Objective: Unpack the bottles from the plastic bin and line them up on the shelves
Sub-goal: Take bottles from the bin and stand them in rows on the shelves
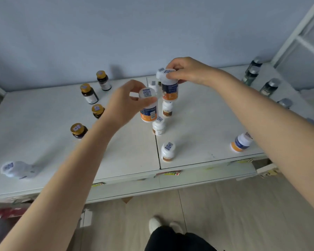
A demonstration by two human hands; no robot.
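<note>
My left hand (pixel 124 104) grips a white-capped bottle with a blue and orange label (pixel 149 110) just above the white shelf top (pixel 43 124). My right hand (pixel 187 71) holds a second bottle of the same kind (pixel 169 89) by its cap, farther back and higher. Below them several small white bottles with brown labels (pixel 168 152) stand in a line running front to back. The plastic bin is out of sight.
Several amber bottles with gold caps (pixel 89 93) stand at the left. A blue and orange bottle (pixel 241 142) stands near the right front edge, a blurred white bottle (pixel 16 169) at front left. Dark bottles with silver caps (pixel 269 86) line the far right. A metal rack frame (pixel 297 33) rises at right.
</note>
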